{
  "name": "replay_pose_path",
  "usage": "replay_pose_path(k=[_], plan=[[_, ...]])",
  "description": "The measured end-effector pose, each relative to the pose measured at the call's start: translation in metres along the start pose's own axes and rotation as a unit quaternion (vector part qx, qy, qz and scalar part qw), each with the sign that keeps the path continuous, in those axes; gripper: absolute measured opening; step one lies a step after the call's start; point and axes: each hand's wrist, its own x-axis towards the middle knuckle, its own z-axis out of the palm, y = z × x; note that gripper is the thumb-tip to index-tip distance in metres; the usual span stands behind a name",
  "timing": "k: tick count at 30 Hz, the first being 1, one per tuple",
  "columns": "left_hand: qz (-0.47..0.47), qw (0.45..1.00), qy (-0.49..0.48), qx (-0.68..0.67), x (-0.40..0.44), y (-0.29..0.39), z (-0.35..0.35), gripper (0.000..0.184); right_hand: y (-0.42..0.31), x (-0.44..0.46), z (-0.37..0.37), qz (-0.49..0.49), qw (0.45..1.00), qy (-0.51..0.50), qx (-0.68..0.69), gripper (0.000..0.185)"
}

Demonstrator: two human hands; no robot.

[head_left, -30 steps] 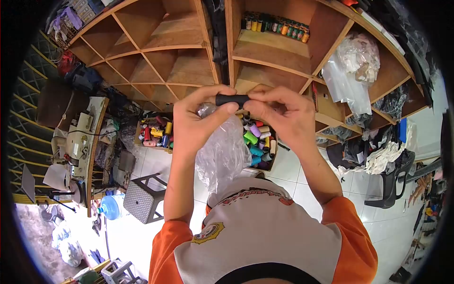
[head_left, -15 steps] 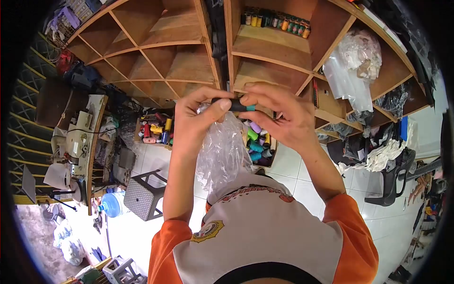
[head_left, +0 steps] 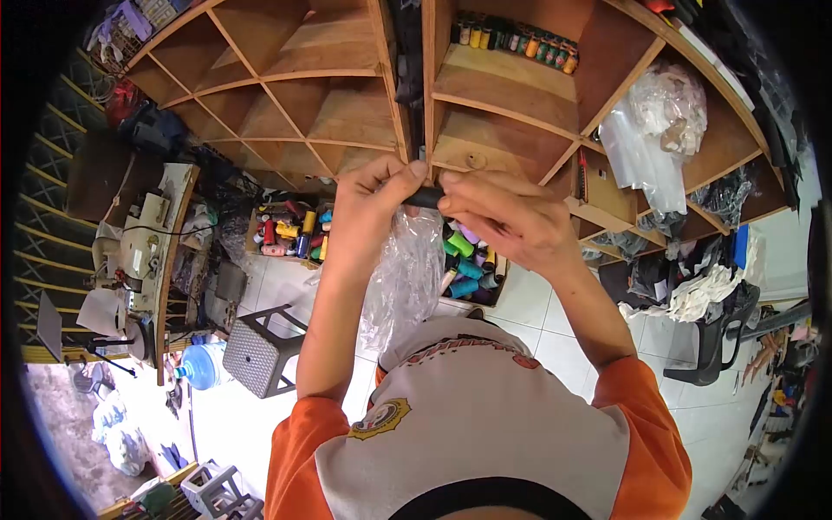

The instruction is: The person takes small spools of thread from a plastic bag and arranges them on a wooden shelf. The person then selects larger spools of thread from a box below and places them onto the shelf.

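A dark thread spool (head_left: 424,198) lies sideways between my two hands, in front of the wooden shelves. My left hand (head_left: 364,210) pinches its left end with the thumb and bent fingers. On the other end, the thumb and fingers of my right hand (head_left: 516,212) close round it and cover part of it. Just below hangs or lies a crumpled clear plastic bag (head_left: 403,282); what supports it cannot be made out. Boxes of colourful thread spools (head_left: 466,267) stand on the floor beyond the bag, and another group of spools (head_left: 286,230) lies to its left.
Wooden cubby shelves (head_left: 507,95) rise ahead, with a row of small spools (head_left: 520,43) in an upper compartment. Plastic bags (head_left: 663,113) hang at the right. On the left are a grey stool (head_left: 260,351), a blue water bottle (head_left: 201,367) and a sewing machine (head_left: 146,238).
My right fingers have closed further over the spool, and its teal end no longer shows. My left thumb has shifted up slightly. The view has moved a little.
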Motion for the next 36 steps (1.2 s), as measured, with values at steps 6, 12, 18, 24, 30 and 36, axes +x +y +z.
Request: replay_pose_path(k=[6,12,18,24,30,36], plan=[[0.007,0.998,0.061,0.026,0.009,-0.005,-0.002,0.041,0.005,-0.006,0.001,0.162,0.982,0.062,0.08,0.048],[-0.018,0.995,0.041,0.091,0.017,-0.024,-0.036,0.029,0.045,-0.013,-0.01,0.353,0.916,0.095,0.163,0.039],[0.043,0.991,-0.015,0.126,0.027,-0.047,-0.054,0.053,0.16,-0.006,-0.039,0.38,0.909,0.17,-0.006,0.029],[-0.067,0.993,0.0,-0.102,0.033,-0.065,-0.066,0.058,0.306,0.019,-0.043,0.329,0.911,0.141,-0.203,0.02],[-0.065,0.992,0.112,-0.003,0.049,-0.095,-0.068,0.04,0.44,0.024,-0.019,0.312,0.901,0.096,-0.285,0.023],[-0.074,0.978,0.169,0.093,0.058,-0.113,-0.075,0.028,0.476,0.033,0.0,0.33,0.876,0.074,-0.345,0.023]])
